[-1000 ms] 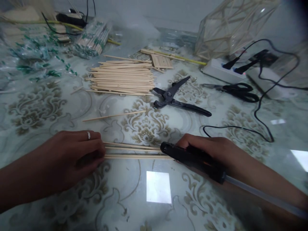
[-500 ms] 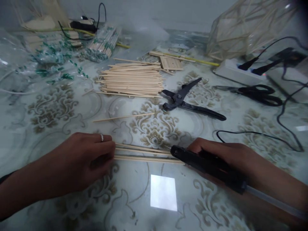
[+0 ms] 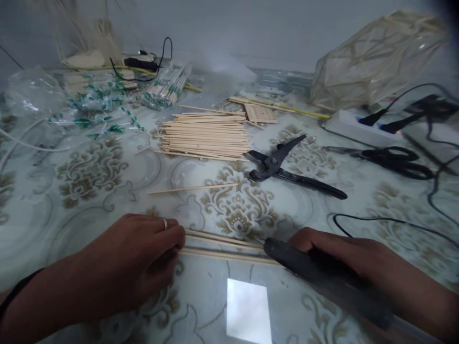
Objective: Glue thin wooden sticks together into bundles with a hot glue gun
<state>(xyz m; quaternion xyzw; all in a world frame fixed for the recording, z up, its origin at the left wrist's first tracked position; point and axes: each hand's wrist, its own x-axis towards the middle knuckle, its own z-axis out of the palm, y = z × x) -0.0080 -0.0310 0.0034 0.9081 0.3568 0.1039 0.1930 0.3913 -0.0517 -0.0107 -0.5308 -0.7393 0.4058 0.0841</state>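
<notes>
My left hand (image 3: 136, 260), with a ring on one finger, is closed on the left ends of a few thin wooden sticks (image 3: 222, 246) that lie side by side on the table. My right hand (image 3: 344, 253) grips a black glue gun (image 3: 308, 270) lying low over the table, its tip touching the right part of those sticks. A single loose stick (image 3: 193, 188) lies a little beyond them.
A pile of wooden sticks (image 3: 206, 134) sits mid-table, with black cutters (image 3: 287, 167) to its right and black scissors (image 3: 390, 157) further right. A power strip (image 3: 355, 125) with plugs, cables (image 3: 387, 220), a stick-frame model (image 3: 376, 57) and plastic packets (image 3: 93, 102) line the back.
The view has tilted up a little, so everything sits lower in the frame. Both hands keep their hold on the sticks and the glue gun.
</notes>
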